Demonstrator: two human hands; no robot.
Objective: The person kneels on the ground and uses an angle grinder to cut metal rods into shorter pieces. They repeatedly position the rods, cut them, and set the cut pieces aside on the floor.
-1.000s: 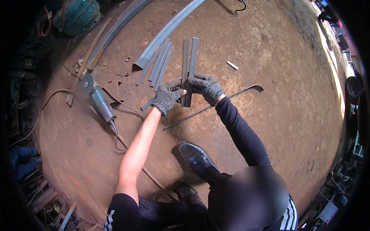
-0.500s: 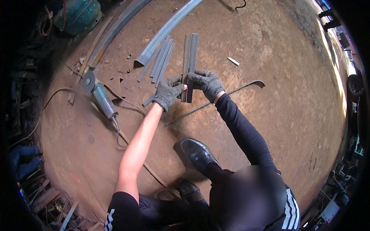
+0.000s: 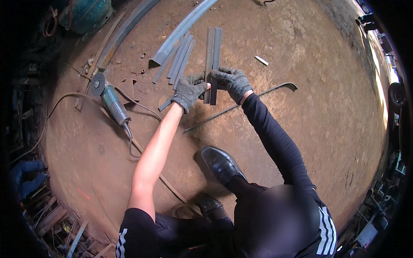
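Note:
My left hand (image 3: 189, 92), in a grey work glove, is closed on the lower part of a steel strip (image 3: 209, 51). A second steel strip (image 3: 217, 48) stands right beside it, gripped by my gloved right hand (image 3: 232, 84). Both strips point away from me, nearly parallel, with their far ends about level. The left thumb tip shows bare against the metal. Several similar loose strips (image 3: 182, 61) lie on the floor beyond my left hand. The fingers behind the held strips are hidden.
An angle grinder (image 3: 113, 104) rests on the floor at left, its cord (image 3: 170, 187) running toward my shoes (image 3: 220, 165). Long angle bars (image 3: 183, 34) lie farther off. A thin hooked rod (image 3: 215, 115) crosses below my right hand; a white stick (image 3: 261, 60) lies beyond.
The whole scene has shifted slightly upward in the picture. Both hands keep hold of the two strips, still side by side, with little other movement.

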